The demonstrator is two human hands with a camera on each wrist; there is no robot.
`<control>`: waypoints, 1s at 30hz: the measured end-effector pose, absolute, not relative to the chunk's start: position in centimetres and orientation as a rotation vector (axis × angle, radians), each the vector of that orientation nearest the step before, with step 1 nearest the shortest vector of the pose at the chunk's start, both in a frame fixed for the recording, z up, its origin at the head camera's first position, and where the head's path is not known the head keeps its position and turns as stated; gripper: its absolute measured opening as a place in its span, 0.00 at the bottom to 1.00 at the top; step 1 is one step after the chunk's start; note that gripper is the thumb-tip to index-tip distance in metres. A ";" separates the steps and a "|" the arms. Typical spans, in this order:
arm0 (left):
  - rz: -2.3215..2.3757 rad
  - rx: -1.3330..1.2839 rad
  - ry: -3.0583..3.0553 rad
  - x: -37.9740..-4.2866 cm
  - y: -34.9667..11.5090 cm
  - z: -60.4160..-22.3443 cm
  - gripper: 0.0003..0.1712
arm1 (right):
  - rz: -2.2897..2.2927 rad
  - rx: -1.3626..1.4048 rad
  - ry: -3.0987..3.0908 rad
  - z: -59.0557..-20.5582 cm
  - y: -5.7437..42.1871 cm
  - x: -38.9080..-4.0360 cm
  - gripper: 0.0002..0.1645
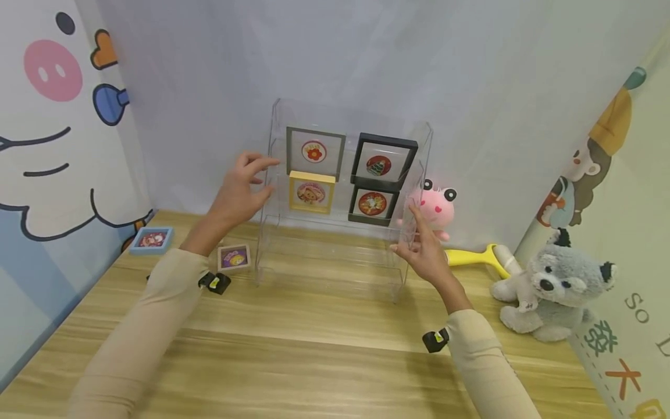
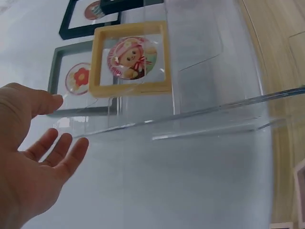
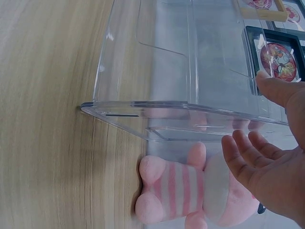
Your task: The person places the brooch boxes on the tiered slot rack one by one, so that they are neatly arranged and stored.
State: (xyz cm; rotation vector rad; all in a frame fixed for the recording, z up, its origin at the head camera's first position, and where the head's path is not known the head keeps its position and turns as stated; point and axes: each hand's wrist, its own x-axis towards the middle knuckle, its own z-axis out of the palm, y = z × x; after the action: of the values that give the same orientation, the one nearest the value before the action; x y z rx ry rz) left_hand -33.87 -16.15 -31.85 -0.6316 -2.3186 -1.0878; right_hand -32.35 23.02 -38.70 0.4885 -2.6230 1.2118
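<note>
A clear acrylic display rack [image 1: 330, 278] stands upright on the table. A grey frame with a red flower [image 1: 315, 152] and a black frame with a tree [image 1: 378, 165] sit on its upper tier. Below them are a yellow frame [image 1: 311, 193] and a dark frame with a round red picture [image 1: 373, 203]. My left hand [image 1: 241, 191] is at the rack's left side, thumb and fingers apart. At the right side panel is my right hand [image 1: 426, 256], its thumb spread from loosely bent fingers; whether it touches the panel is unclear.
Left of the rack lie a blue frame [image 1: 152, 240] and a pale frame with a purple picture [image 1: 234, 258]. A pink plush [image 1: 436, 212], a yellow-handled tool [image 1: 471, 256] and a grey plush dog [image 1: 557, 285] are on the right. Behind hangs a pale curtain [image 1: 209, 87].
</note>
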 end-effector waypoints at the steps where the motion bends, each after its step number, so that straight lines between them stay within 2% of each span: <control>1: -1.107 -0.624 -2.318 -33.5 -16.7 -31.9 0.26 | 1.214 0.489 -2.624 -38.7 23.0 -32.4 0.60; 7: -1.119 -0.581 -2.426 -31.9 -20.8 -33.4 0.27 | 1.223 0.501 -2.604 -38.7 23.1 -32.4 0.59; 19: -1.025 -0.473 -2.777 -29.7 -29.2 -40.3 0.31 | 1.245 0.534 -2.576 -38.8 23.2 -32.6 0.59; 30: -0.761 -0.528 -3.042 -28.0 -33.6 -43.9 0.39 | 1.245 0.540 -2.569 -38.7 23.1 -32.5 0.58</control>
State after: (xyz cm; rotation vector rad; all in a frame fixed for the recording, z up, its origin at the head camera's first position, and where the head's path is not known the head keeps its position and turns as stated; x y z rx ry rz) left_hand -28.01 -33.61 -43.90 -0.5276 -3.0421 -0.7613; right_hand -32.53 23.08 -38.75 0.5401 -2.5692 1.2451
